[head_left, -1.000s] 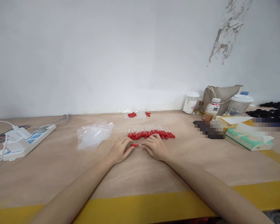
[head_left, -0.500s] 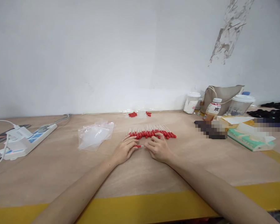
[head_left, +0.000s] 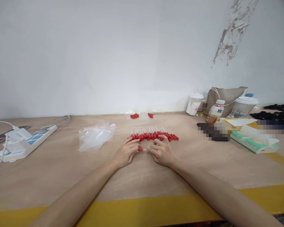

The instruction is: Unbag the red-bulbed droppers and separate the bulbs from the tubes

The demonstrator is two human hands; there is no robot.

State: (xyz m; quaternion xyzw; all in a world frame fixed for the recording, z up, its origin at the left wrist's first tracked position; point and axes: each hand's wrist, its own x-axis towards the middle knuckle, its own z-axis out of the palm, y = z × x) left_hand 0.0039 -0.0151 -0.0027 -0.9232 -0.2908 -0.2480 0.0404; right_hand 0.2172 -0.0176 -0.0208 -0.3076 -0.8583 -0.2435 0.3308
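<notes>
In the middle of the frame, the left hand (head_left: pixel 127 154) pinches the red end of one red-tipped stick (head_left: pixel 140 150), the right hand (head_left: pixel 162 153) its pale end. Fingers so near the row of similar sticks (head_left: pixel 153 135) above could push it into disorder.

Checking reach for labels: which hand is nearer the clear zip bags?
Left. The left hand is to the right of the clear zip bags, apart from them; the right hand is farther right, past the left hand.
</notes>
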